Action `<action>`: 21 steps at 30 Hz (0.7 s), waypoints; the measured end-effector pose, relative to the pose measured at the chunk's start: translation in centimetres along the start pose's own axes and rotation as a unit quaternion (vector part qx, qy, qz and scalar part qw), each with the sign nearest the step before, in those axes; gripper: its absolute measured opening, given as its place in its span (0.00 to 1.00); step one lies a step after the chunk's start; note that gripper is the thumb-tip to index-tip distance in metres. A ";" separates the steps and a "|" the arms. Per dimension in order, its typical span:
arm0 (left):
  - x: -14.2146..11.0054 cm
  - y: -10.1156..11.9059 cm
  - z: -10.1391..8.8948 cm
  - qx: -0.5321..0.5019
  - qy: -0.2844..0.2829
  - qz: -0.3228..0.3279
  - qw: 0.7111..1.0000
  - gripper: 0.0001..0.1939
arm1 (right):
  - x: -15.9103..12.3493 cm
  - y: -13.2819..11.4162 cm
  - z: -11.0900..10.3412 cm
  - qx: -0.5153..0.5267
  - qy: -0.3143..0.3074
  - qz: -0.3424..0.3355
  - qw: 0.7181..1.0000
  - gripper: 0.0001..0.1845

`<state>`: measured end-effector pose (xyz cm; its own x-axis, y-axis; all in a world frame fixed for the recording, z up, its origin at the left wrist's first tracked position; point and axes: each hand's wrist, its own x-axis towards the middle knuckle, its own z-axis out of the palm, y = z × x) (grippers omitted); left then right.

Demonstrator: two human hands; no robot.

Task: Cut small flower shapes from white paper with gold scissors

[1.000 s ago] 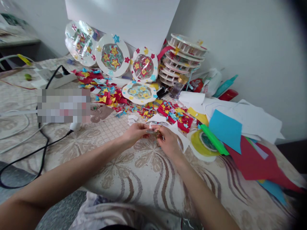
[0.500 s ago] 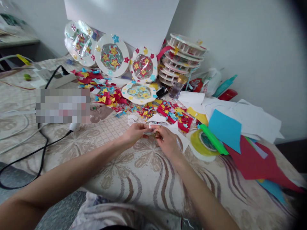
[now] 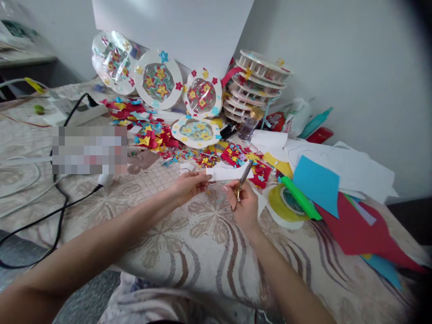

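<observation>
Pinches the white paper strip (image 3: 222,174) over the desk (image 3: 189,243) in the left hand (image 3: 192,183); grips scissors (image 3: 246,172) in the right hand (image 3: 246,202), near the strip's end. Seems partway: shows small white pieces (image 3: 186,168) lying separate, leaves the strip largely whole. Meets colourful scraps (image 3: 231,152) crowding behind, a tape roll (image 3: 277,202) rightward.

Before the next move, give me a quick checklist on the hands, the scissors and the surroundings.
1. White piece held by left hand: ok, pinched at its left end.
2. Scissors in right hand: ok.
3. Scissors' tips directed away from the left hand: ok, pointing upward and to the right.
4. Scissors' blades fully closed: cannot tell.
5. Yellow roll uncovered: not ok, green strip lies across it.
</observation>
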<state>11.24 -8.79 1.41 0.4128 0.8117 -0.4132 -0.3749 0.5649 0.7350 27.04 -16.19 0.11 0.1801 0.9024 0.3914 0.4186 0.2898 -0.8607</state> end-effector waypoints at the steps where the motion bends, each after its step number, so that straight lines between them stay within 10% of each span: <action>1: 0.0 0.1 0.1 -0.009 0.004 -0.002 1.000 0.06 | -0.1 0.0 0.0 0.016 -0.019 0.018 1.000 0.08; 21: 0.1 -2.0 -0.3 0.069 -0.077 0.019 0.995 0.16 | 0.4 0.6 0.6 -0.201 -0.043 -0.099 0.974 0.17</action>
<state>11.83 -9.79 -0.30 0.5264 0.7934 -0.3056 -0.2791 0.5008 0.8194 26.81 -15.49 -0.42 -0.0075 0.8697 0.4935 0.7546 0.3287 -0.5679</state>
